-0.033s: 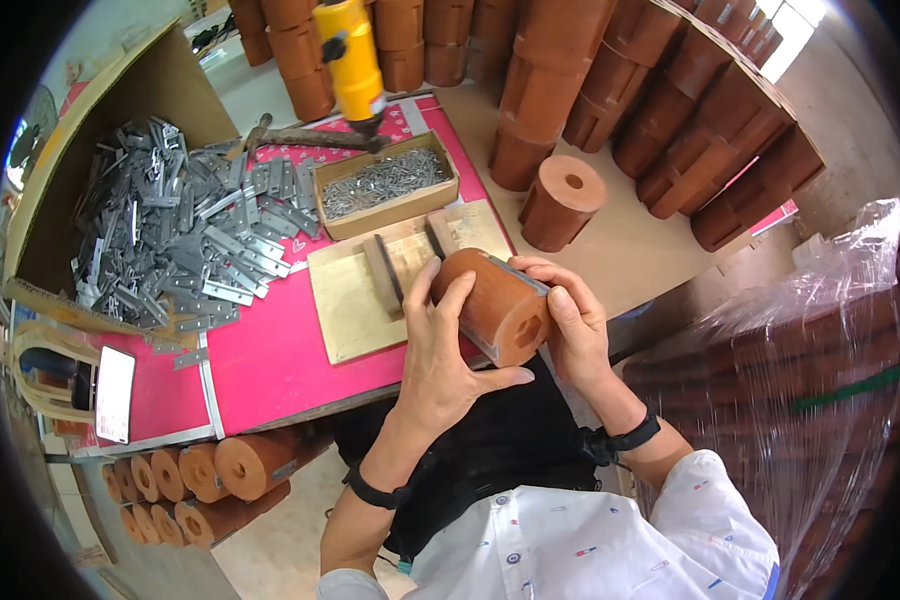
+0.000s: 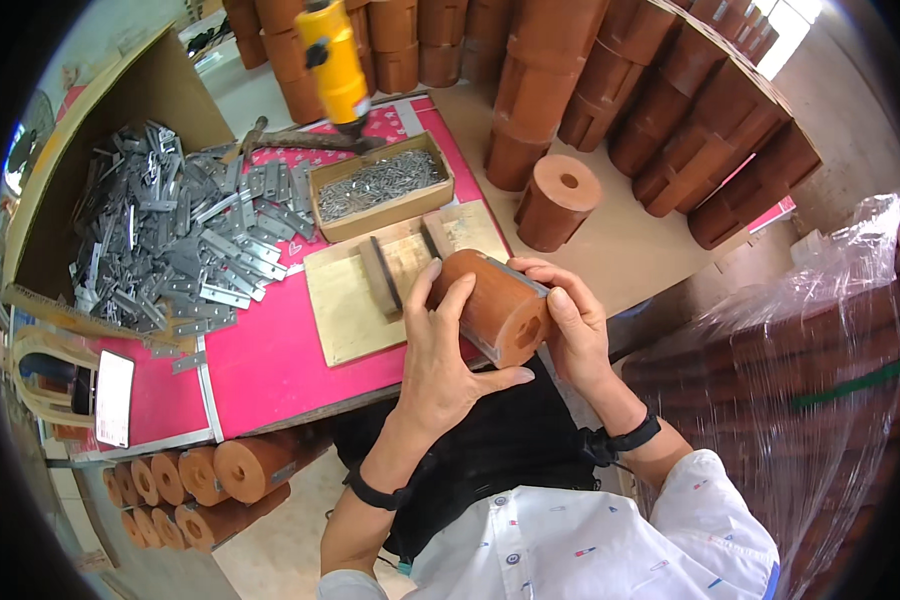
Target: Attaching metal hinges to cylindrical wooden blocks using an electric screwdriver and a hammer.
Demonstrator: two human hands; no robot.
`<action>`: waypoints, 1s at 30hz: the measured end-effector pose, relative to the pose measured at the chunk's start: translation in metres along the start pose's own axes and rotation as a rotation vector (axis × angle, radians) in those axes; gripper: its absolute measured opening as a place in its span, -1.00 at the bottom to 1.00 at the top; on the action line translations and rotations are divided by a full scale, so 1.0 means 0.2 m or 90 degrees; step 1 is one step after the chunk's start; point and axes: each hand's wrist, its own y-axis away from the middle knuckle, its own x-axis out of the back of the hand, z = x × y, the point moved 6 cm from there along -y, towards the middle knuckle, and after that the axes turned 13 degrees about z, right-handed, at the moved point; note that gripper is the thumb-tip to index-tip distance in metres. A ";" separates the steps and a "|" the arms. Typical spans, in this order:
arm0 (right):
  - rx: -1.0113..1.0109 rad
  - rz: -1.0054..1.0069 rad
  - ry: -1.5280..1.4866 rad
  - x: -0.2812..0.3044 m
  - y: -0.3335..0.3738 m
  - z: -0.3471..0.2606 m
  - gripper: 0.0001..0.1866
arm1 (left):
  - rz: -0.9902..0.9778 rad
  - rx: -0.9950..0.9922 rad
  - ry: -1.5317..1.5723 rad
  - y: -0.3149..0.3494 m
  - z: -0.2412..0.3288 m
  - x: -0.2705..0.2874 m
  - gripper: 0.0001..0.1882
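A reddish-brown cylinder (image 2: 498, 308) lies tilted between my two hands, above the table's front edge. Its near end shows an irregular hollow, and grey metal strips run along its sides. My left hand (image 2: 435, 365) grips the left side, fingers over the top and thumb stretched below the near end. On the other side my right hand (image 2: 576, 328) holds it, thumb near the metal strip and fingers behind. Just beyond stands a pale wooden board (image 2: 348, 335) with two upright blocks. Another brown cylinder (image 2: 560, 205) stands upright at the far right of it.
Metal hinges (image 2: 195, 235) spill from a cardboard box (image 2: 85, 120) at left. A small carton (image 2: 395, 215) holds screws or nails; behind it lie a hammer (image 2: 305, 140) and a hanging yellow power tool (image 2: 334, 65). Stacked cylinders (image 2: 545, 80) line the back; wrapped ones (image 2: 770, 370) stand right.
The whole bench scene has shifted very slightly left in the picture. Both hands keep the same hold on the cylinder.
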 end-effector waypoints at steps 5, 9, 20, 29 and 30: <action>-0.078 0.008 -0.067 0.06 0.05 0.00 -0.63 | 0.004 -0.021 -0.009 0.05 0.02 -0.04 0.16; -0.137 0.001 -0.091 0.09 0.09 0.00 -0.61 | -0.004 -0.041 -0.015 0.08 0.03 -0.07 0.17; -0.173 0.018 -0.156 0.11 0.11 0.02 -0.60 | -0.027 -0.040 -0.066 0.08 0.07 -0.09 0.16; -0.198 0.016 -0.179 0.13 0.11 0.02 -0.59 | -0.040 -0.067 -0.129 0.07 0.14 -0.09 0.09; -0.197 0.010 -0.180 0.13 0.11 0.03 -0.59 | -0.036 -0.077 -0.125 0.07 0.14 -0.09 0.05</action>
